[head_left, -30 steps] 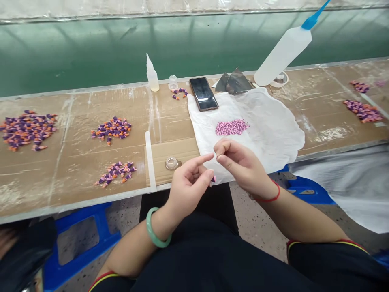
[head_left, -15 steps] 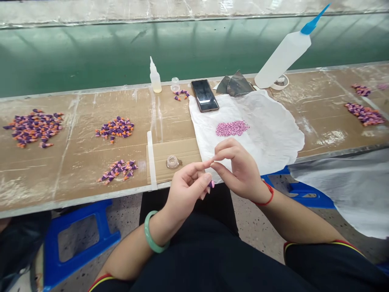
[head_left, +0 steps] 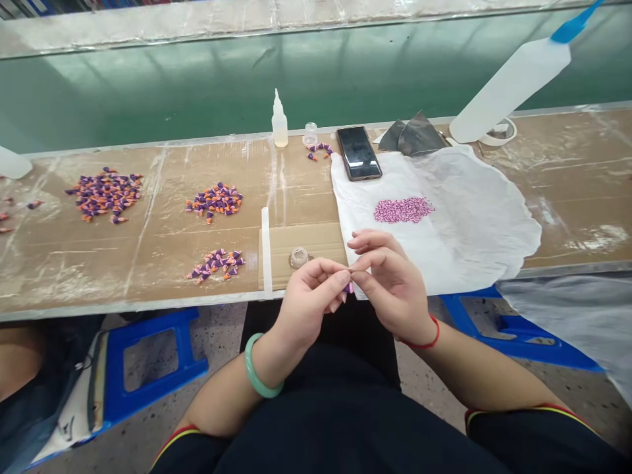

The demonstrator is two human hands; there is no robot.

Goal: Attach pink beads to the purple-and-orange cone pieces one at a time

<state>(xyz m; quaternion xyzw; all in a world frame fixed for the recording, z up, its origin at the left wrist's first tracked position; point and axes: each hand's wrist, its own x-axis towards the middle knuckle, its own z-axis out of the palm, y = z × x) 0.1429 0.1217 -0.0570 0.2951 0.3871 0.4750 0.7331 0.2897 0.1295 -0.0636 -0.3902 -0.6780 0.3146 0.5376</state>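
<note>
Head view: left hand point(head_left: 309, 299) nearer the wearer than the flat black phone point(head_left: 359, 153), thumb and index closed on a small purple-and-pink moulded piece point(head_left: 349, 288), which pokes out below the thumb tip. Right hand point(head_left: 395, 283), also on the phone's near side, has thumb and index pinched together right at the left fingertips, other fingers loosely curled.

Changed: half a second ago the left index was stretched out to the right fingertips; now it's drawn back under the thumb, and the right pinch has come in to the piece. Reads as both hands now working one spot. View has swung left too, so a white container point(head_left: 14, 163) shows at the edge, far left of the phone.

Around: heap of tiny pink-and-white bits point(head_left: 403, 210) on the thin white sheet point(head_left: 474, 204), just nearer than the phone and to its right; small round clear pot point(head_left: 299, 257) nearer and left; purple-and-orange heap point(head_left: 215, 201) further left.

Hard to tell: most of the piece is covered by fingers; can't say what, if anything, sits in the right pinch. Pot's contents unclear. Container is cut off.
</note>
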